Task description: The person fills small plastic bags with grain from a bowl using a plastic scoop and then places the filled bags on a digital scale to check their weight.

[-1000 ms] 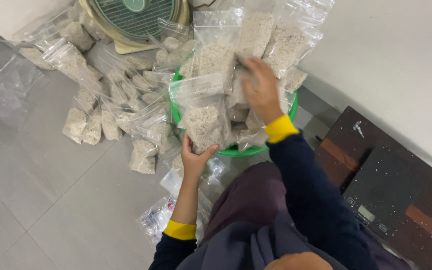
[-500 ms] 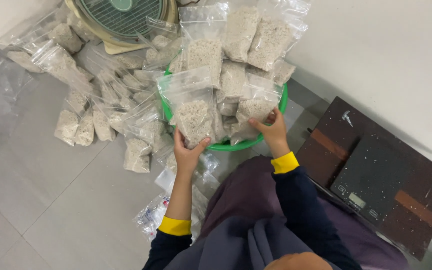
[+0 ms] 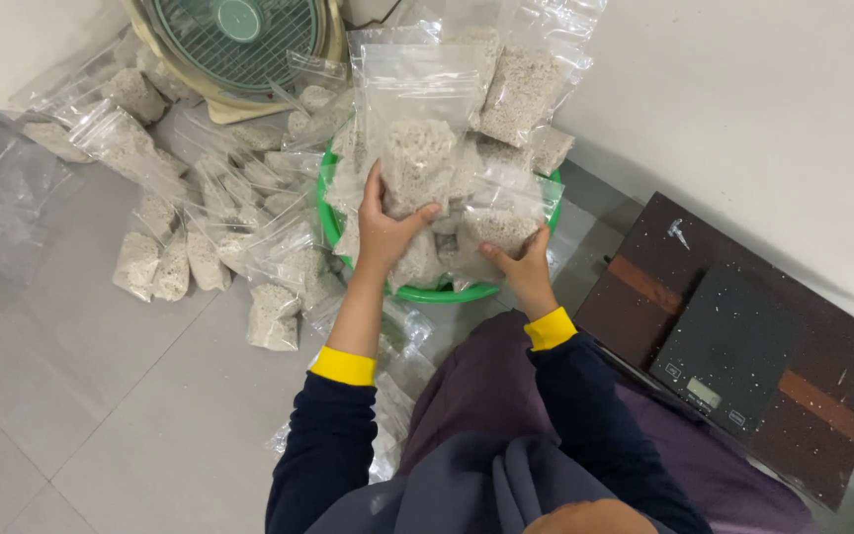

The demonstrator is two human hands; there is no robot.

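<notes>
Bagging work is at the stacking step, by the look of it. The left hand (image 3: 387, 229) is wrapped around a clear plastic zip bag of pale, crumbly granules (image 3: 415, 163), thumb across its front, holding it upright above the round green plastic basin (image 3: 427, 293). The right hand (image 3: 521, 265) pinches the lower edge of a second filled clear bag (image 3: 499, 229) that leans inside the basin among many others. Both hands are closed on their bags, apart from each other.

More filled bags lie heaped on the grey tiled floor (image 3: 71, 396) to the left, in front of a pale green floor fan (image 3: 239, 44). A black digital scale (image 3: 733, 346) rests on a dark brown board (image 3: 822, 415) to the right.

Setting the held bag in would call for a gap between the crowded bags, and a gentle lowering so the leaning ones do not slide over the rim.
</notes>
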